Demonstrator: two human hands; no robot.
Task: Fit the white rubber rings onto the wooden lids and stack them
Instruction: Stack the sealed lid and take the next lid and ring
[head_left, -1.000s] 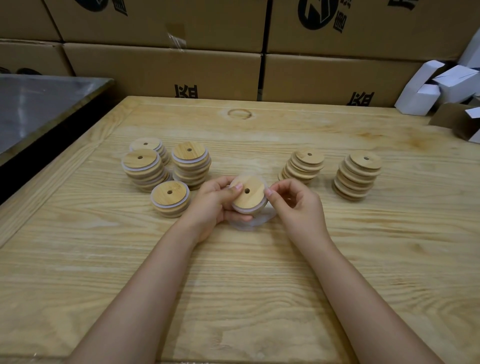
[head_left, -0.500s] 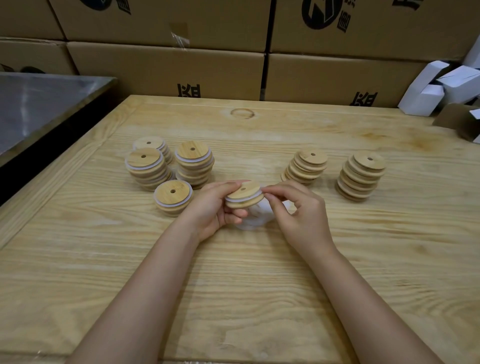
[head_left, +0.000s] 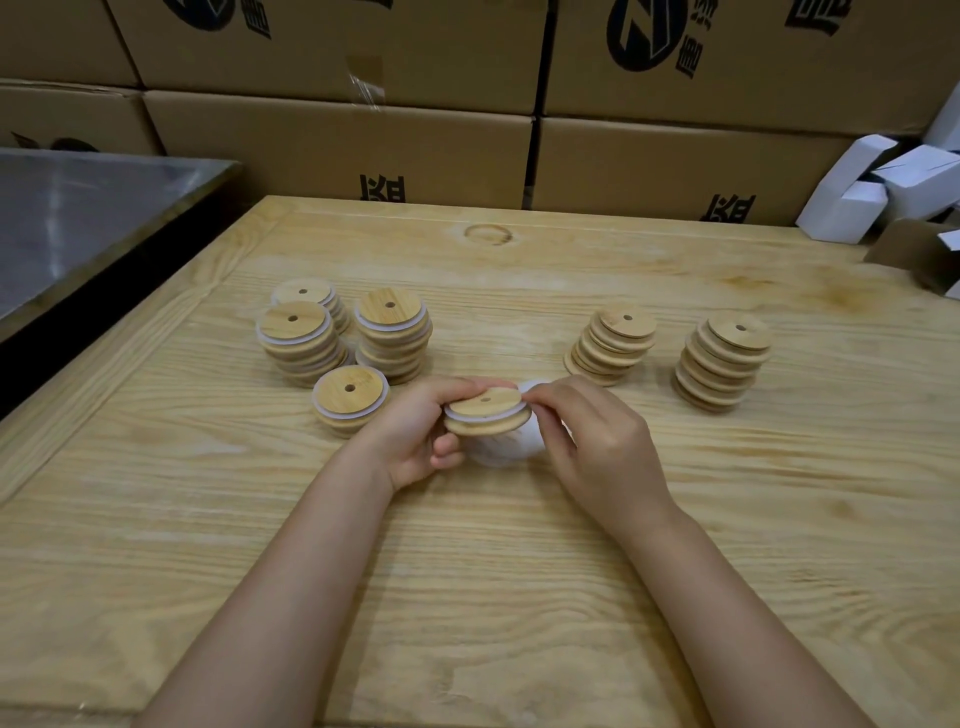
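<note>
On the pale wooden table (head_left: 467, 597), a short stack of ringed lids (head_left: 350, 402) lies at nine o'clock of the left hand (head_left: 410, 441) — the nearer one. It and the right hand (head_left: 597, 447) pinch the round wooden lid (head_left: 485, 402), held flat, with the white rubber ring (head_left: 470, 418) around it.

You sit at a light wooden table (head_left: 519, 571) with bold grain and a ring-shaped knot (head_left: 488, 235) near its far edge. Behind the table, printed cardboard cartons (head_left: 337, 150) are stacked like a wall. Left of the table lies a dull steel worktop (head_left: 78, 208). Small white folding boxes (head_left: 883, 192) crowd the table's far right corner.
</note>
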